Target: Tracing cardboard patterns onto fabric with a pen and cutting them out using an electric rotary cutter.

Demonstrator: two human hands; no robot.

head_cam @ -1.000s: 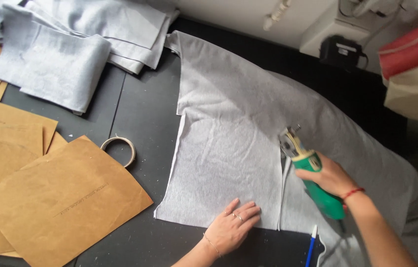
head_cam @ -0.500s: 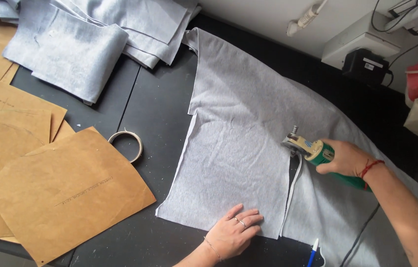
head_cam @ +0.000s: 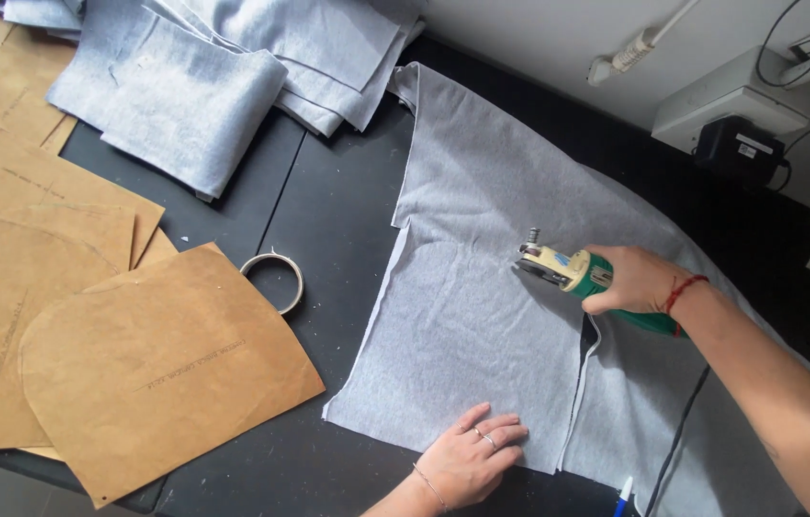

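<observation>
Two hands in view: right hand [head_cam: 637,280] is clenched around a green electric cutter [head_cam: 585,278] mid-way on grey fabric [head_cam: 482,287]; left hand [head_cam: 470,461] is pressed flat, fingers spread, on its near edge. Fabric is laid on black table [head_cam: 328,220]; brown paper patterns [head_cam: 156,373] and tape ring [head_cam: 273,281] at left, white wall [head_cam: 539,29] behind.

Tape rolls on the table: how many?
1. The tape roll lies flat on the black table, touching the upper edge of the nearest brown paper pattern, left of the grey fabric. More could be hidden under the fabric stack.
</observation>
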